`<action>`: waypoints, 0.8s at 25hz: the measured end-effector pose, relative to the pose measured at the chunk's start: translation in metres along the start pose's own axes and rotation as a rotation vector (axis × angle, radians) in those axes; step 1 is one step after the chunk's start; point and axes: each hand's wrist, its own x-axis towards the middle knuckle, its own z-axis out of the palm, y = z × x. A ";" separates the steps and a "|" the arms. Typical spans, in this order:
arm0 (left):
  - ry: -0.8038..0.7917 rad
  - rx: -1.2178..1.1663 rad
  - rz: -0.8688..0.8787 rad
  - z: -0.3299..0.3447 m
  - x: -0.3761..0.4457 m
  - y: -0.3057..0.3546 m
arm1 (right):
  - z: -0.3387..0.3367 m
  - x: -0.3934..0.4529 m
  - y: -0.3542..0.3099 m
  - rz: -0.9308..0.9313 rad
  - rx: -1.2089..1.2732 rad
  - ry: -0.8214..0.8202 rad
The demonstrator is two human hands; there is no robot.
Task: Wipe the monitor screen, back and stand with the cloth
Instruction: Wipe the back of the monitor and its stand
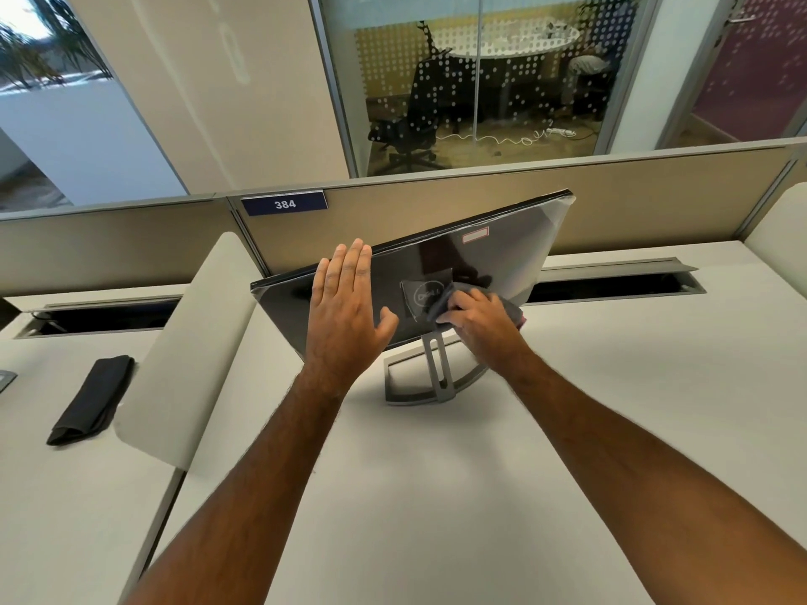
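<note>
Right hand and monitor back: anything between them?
Yes. In the head view the grey cloth lies between the right hand and the monitor back, beside the logo. The left hand presses flat on the panel, bare.

Monitor standing on its stand near the back edge of the desk, back side turned toward the person, just before the partition along that edge. Left hand flat on the left part of the monitor back, right hand to its right pressing the cloth against the back just above the stand. Left of the desk a curved divider, beyond it a folded cloth on the neighbouring desk; number plate on the partition's top edge, behind the monitor's left corner.
</note>
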 end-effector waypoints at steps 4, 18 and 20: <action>-0.001 -0.003 -0.006 -0.001 -0.001 0.000 | -0.021 0.014 0.005 0.183 0.205 0.272; 0.014 -0.003 -0.008 0.002 -0.001 0.001 | 0.017 -0.007 -0.003 0.235 0.301 0.140; 0.016 0.004 -0.005 0.003 -0.001 0.000 | 0.013 -0.002 -0.010 0.350 0.391 0.245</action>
